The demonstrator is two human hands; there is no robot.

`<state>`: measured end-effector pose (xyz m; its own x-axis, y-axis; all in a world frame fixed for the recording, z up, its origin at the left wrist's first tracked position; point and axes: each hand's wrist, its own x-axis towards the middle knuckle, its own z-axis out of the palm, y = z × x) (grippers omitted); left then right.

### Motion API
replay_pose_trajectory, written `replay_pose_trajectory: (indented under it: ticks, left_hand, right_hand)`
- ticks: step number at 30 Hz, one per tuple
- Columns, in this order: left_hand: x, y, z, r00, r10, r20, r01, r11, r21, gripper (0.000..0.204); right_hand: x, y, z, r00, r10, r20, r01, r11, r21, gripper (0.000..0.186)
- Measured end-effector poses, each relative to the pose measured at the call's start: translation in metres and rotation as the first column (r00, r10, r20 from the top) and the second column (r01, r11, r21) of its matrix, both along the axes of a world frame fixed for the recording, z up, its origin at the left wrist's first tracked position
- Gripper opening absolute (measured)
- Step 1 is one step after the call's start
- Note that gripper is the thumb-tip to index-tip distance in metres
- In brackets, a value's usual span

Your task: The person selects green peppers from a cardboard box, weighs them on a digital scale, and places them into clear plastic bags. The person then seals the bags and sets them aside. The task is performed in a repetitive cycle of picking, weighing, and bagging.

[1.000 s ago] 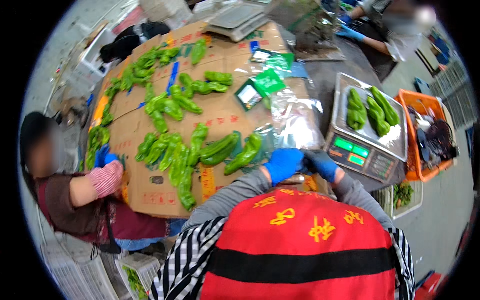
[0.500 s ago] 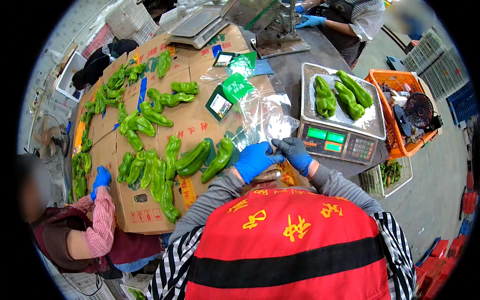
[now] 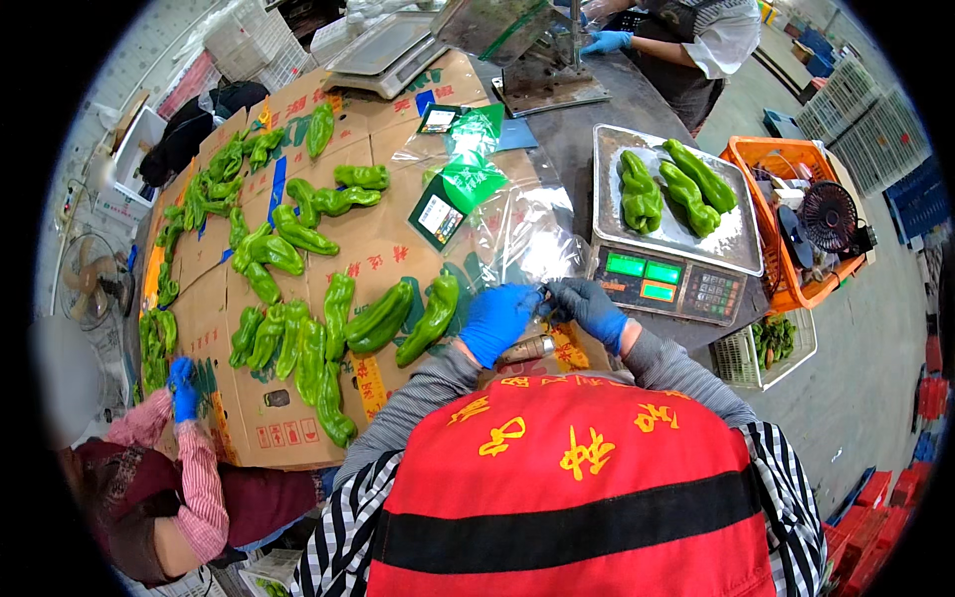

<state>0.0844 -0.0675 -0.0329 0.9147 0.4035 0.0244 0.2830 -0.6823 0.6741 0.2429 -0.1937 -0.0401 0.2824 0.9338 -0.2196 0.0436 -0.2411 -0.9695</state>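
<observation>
In a blue glove, my left hand [image 3: 500, 324] is closed at the near edge of a clear plastic bag [image 3: 512, 234]. My right hand [image 3: 589, 310], gloved in dark grey-blue, pinches the same edge close beside it. The bag, with green print and a dark label, lies flat on the cardboard [image 3: 398, 229]. Below my hands rests a small cylindrical thing [image 3: 529, 348], partly covered. Three long green peppers [image 3: 686, 197] lie on the steel pan of a digital scale [image 3: 668, 284] to the right. Left of my hands are more green peppers [image 3: 380, 318], in rows.
An orange crate [image 3: 781, 151] holding a small black fan [image 3: 831, 216] stands right of the scale. A co-worker's blue-gloved hand [image 3: 183, 390] is at the table's left edge; another person's hand [image 3: 607, 42] is at the far side, near a metal stand [image 3: 547, 85].
My fingertips have drawn closer together at the bag's edge. The co-worker's hand on the left has moved nearer and slightly left. The peppers on the scale stay put.
</observation>
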Motion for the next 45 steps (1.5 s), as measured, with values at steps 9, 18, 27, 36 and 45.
replay_pose_trajectory:
  ticks: [9, 18, 27, 36, 45]
  left_hand:
    - [-0.003, 0.025, 0.02, 0.708, 0.639, 0.3, -0.1, 0.512, -0.853, 0.024]
    - [-0.004, 0.044, 0.04, 0.901, 0.025, 0.433, -0.265, 0.821, 0.505, 0.016]
    - [0.005, 0.005, -0.024, 0.987, -0.135, 0.083, 0.088, 0.902, 0.423, 0.016]
    - [0.003, 0.017, -0.025, 0.99, -0.069, 0.122, 0.012, 0.907, 0.421, 0.018]
    - [0.001, 0.02, 0.007, 0.973, 0.045, 0.226, -0.114, 0.946, 0.302, 0.015]
  right_hand:
    - [-0.012, 0.002, 0.022, 0.676, 0.41, 0.613, -0.212, 0.904, -0.371, 0.054]
    - [0.088, -0.01, 0.078, 0.742, -0.411, 0.529, 0.141, 0.868, 0.477, 0.026]
    - [0.183, -0.054, 0.073, 0.302, -0.262, 0.917, 0.327, 0.932, 0.158, 0.055]
    - [0.123, 0.003, 0.066, 0.431, -0.326, 0.841, 0.262, 0.937, 0.229, 0.07]
    - [0.089, -0.027, 0.111, 0.929, -0.118, -0.351, 0.247, 0.904, 0.349, 0.052]
